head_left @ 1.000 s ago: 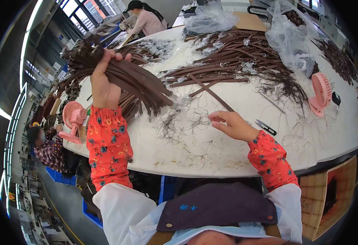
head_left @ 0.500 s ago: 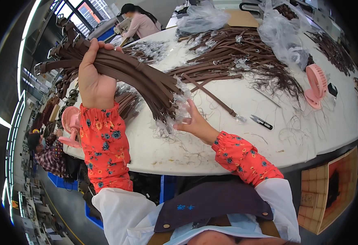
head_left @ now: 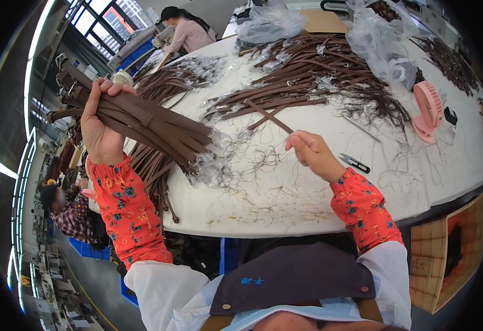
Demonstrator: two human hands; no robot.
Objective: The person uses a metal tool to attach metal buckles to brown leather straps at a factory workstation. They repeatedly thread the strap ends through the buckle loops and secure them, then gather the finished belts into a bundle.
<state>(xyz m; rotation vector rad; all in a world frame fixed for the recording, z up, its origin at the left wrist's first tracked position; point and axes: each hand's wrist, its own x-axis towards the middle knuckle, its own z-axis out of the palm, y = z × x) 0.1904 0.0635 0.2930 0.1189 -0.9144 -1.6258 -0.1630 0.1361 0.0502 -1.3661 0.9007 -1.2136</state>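
Observation:
In my raised left hand (head_left: 102,135) is a thick bundle of brown belts (head_left: 148,118), fingers wrapped round it. Metal buckles stick out at its upper left end, and clear plastic wraps the lower right ends. My right hand (head_left: 312,154) is closed over the near end of a single brown belt (head_left: 272,117) lying on the white table. That end is hidden by the fingers. Beyond it is a large pile of brown belts (head_left: 302,71) with loose dark threads at its right side. More belts (head_left: 152,171) lie beneath the bundle at the table's left edge.
Right of my right hand lie black thread snips (head_left: 355,163) and a thin metal rod (head_left: 361,128). A pink fan (head_left: 429,110) stands farther right. Clear plastic bags (head_left: 382,47) sit at the back. A wooden box (head_left: 445,254) is below the table's right edge. Two people work farther off.
My left hand has shifted left with the bundle. My right hand has left the bundle's wrapped ends and moved right, onto the end of the single belt.

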